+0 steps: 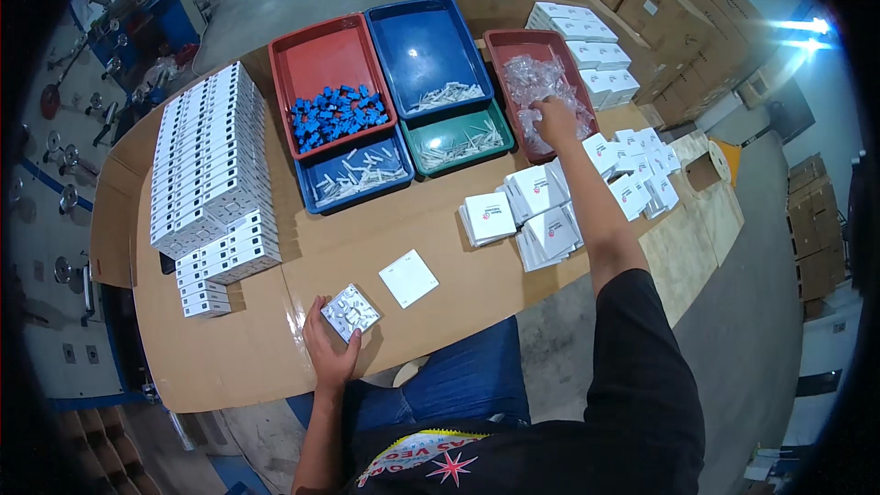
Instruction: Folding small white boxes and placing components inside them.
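My left hand (330, 348) grips a small square white plastic housing (351, 312) by its sides, thumb and fingers on opposite edges. Small grey-white parts show inside its open top. Just right of it, a flat square white plate (409, 279) lies on the cardboard-covered table. My right arm stretches across to a dark red tray (496, 42) at the back right. There my right hand (555, 121) is in among crinkled clear plastic bags (533, 79), its fingers curled closed on one. The fingertips are partly hidden.
A red tray (316, 50) holds blue parts (337, 116). White plugs lie in two blue trays (422, 32) and a green tray (427, 167). Tall stacks of white units (215, 147) stand left. Printed white squares (550, 231) lie in piles right, with white boxes (587, 46) behind.
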Motion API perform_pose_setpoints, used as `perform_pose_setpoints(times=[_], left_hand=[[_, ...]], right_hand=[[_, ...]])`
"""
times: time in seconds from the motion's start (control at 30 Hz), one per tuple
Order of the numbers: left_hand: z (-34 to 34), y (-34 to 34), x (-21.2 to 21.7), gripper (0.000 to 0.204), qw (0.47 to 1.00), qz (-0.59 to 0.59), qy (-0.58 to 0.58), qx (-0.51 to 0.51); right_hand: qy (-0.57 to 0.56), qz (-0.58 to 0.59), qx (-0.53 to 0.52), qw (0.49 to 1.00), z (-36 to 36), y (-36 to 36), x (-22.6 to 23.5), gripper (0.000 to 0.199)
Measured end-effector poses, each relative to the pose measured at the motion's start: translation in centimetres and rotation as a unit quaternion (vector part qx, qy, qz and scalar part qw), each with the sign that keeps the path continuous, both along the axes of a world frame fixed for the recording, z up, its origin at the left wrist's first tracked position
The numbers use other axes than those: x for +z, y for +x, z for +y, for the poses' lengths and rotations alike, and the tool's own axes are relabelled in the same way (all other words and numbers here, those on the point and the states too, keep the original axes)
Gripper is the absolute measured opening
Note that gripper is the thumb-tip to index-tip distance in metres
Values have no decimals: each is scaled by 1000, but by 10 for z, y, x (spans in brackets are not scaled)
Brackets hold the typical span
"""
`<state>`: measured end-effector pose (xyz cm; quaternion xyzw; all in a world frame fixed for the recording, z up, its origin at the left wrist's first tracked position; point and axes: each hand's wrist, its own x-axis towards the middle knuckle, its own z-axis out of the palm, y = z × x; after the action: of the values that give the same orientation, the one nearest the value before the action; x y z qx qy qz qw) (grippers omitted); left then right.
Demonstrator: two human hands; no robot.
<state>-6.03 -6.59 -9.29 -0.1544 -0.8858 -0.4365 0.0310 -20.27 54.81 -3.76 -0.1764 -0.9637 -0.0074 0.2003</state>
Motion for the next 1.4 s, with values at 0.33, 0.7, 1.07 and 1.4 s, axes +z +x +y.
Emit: perform_pose_setpoints(times=[0.33, 0.7, 1.07, 1.4], left_hand=[[6, 3, -5, 74, 995, 59, 78, 5], [175, 14, 108, 40, 867, -257, 415, -100], [134, 22, 96, 24, 787, -327, 522, 26], [83, 28, 78, 22, 833, -288, 469, -52]], right_hand=[[-292, 187, 51, 936, 16, 39, 32, 19], [-806, 213, 67, 548, -270, 198, 65, 19], [-865, 135, 40, 481, -376, 236, 31, 19], [-759, 48, 189, 622, -372, 221, 41, 20]])
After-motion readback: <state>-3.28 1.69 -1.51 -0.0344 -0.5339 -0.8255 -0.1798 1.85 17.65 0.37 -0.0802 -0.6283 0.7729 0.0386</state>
